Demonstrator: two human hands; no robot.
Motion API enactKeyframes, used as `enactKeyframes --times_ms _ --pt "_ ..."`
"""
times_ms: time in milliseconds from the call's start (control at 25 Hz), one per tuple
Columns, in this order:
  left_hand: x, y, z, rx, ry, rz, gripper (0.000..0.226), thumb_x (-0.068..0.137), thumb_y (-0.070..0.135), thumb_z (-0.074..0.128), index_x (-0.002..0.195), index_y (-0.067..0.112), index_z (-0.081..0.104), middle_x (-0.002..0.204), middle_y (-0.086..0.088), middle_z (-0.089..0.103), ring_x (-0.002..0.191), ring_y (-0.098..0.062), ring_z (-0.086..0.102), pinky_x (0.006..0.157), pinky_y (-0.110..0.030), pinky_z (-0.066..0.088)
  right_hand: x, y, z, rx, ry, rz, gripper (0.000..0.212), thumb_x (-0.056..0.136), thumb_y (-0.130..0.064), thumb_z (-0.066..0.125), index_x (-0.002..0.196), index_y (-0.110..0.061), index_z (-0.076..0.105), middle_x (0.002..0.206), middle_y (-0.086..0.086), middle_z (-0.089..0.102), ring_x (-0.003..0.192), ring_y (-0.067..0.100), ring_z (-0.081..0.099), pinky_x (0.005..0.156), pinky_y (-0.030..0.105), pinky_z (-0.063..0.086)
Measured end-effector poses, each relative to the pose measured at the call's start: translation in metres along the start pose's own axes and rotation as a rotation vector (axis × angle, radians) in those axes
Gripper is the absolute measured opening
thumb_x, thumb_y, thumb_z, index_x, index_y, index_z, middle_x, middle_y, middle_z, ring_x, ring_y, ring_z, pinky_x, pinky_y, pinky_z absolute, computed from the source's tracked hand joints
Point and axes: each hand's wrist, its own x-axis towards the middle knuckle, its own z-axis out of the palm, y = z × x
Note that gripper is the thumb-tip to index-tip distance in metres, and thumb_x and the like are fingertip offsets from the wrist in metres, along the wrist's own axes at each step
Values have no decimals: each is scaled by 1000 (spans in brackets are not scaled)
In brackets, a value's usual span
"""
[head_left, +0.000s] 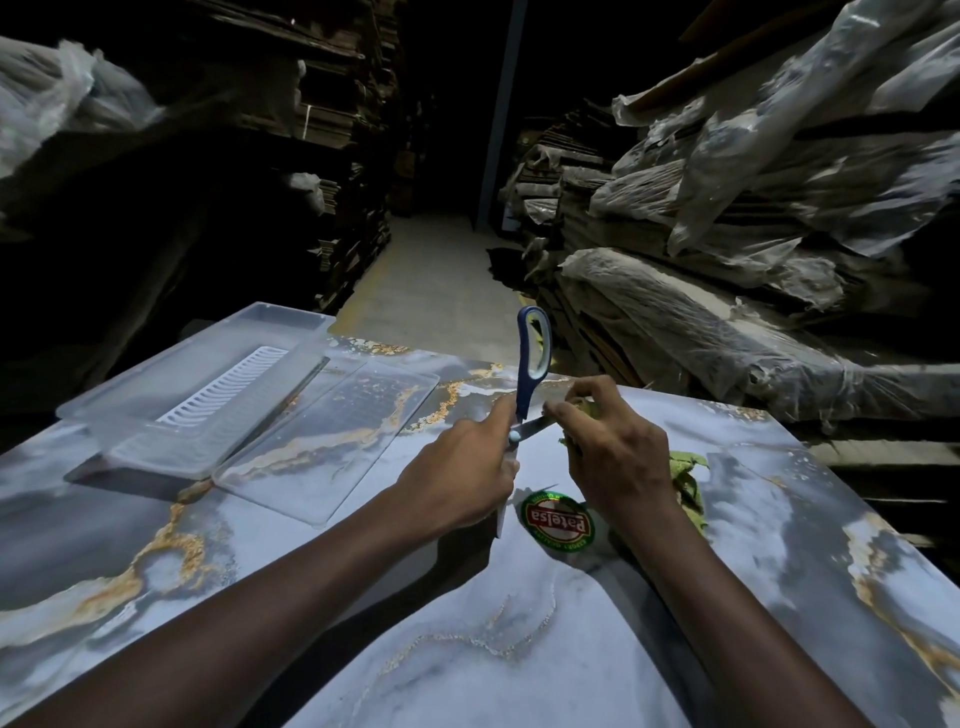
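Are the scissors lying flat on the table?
No, the left hand grips the scissors above the table, blue handle up; the right hand holds a green cloth.

A dim warehouse: tall stacks of flattened cardboard at ten o'clock, plastic-wrapped bundles at two, a concrete aisle between.

Blue-handled scissors: I count one
Green crumpled cloth: one
Clear plastic box: one
Flat clear lid: one
Round green-red label: one
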Motion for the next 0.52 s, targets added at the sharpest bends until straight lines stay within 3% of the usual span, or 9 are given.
enactKeyframes --times_ms 160,280,400,520 --pt "-1 -1 -1 18 1 27 35 92 22 53 122 25 33 106 -11 62 86 -26 60 74 -43 54 -13 22 11 -50 -29 300 30 78 2 62 96 -20 69 104 8 57 63 33 58 47 27 36" --pt "-1 -3 -1 -63 -3 25 40 92 20 54 124 26 32 111 -11 63 91 -27 61 74 -41 54 -27 40 27 58 -125 498 22 84 -6 59 93 -24 67 101 4 50 67 34 60 52 34 44" --pt "0 -7 -2 -169 -55 36 46 92 18 56 130 27 31 120 -8 61 95 -23 61 72 -33 51 -23 37 36 303 -90 533 14 87 -14 58 92 -26 66 96 -2 50 71 25 62 59 40 51" --pt "-1 -13 2 -420 -166 -33 49 91 14 57 133 24 33 115 -5 59 90 -20 61 77 -34 55 -24 26 43 380 -111 481 12 88 -16 59 95 -22 67 94 -3 53 78 19 58 61 36 49"
